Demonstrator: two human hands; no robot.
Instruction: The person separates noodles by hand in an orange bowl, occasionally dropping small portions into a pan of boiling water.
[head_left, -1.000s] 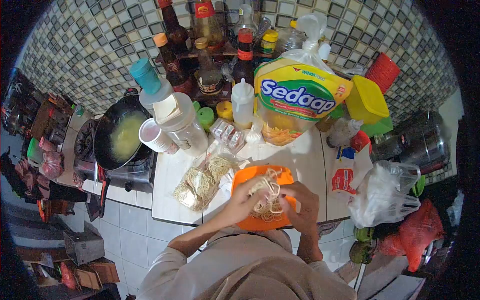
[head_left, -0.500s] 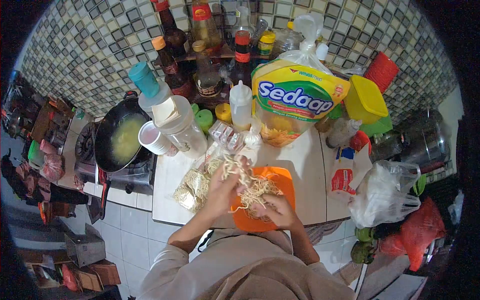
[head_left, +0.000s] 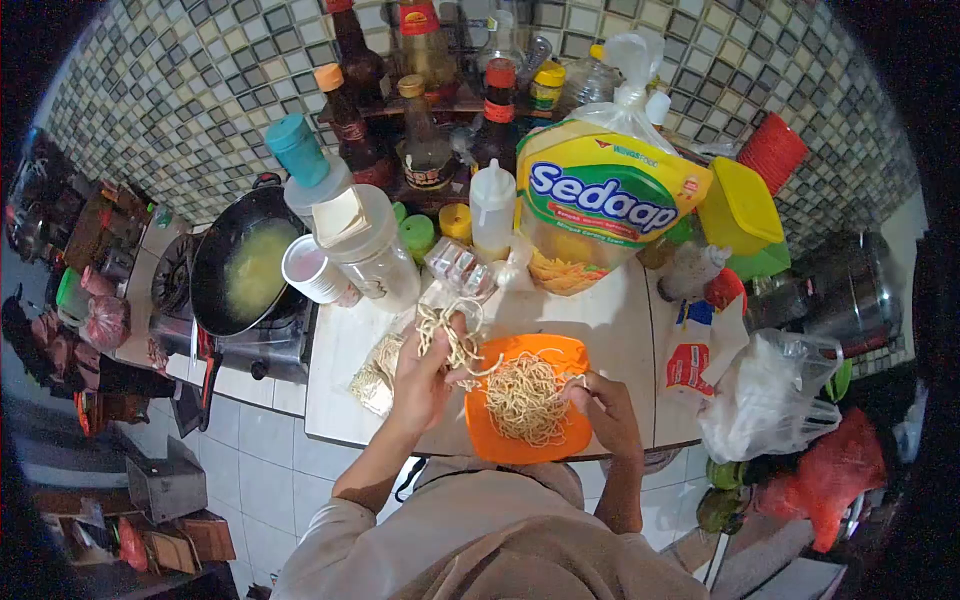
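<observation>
Head view: left hand (head_left: 420, 375) pinched shut on a tuft of noodles (head_left: 445, 335), strands trailing up and right of the knuckles toward the plate (head_left: 500, 445). Right hand (head_left: 605, 410) curled on the plate's right rim, fingertips touching the noodle heap (head_left: 525, 398) just left of it. Wok (head_left: 240, 270) far left.

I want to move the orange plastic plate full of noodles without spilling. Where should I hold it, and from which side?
Grip the orange plastic plate at its bare near-left rim, coming from the person's side with fingers under the edge. The pale noodles are heaped in the middle, the right hand holds the right rim, and the left hand lifts a bunch just left of it.
</observation>
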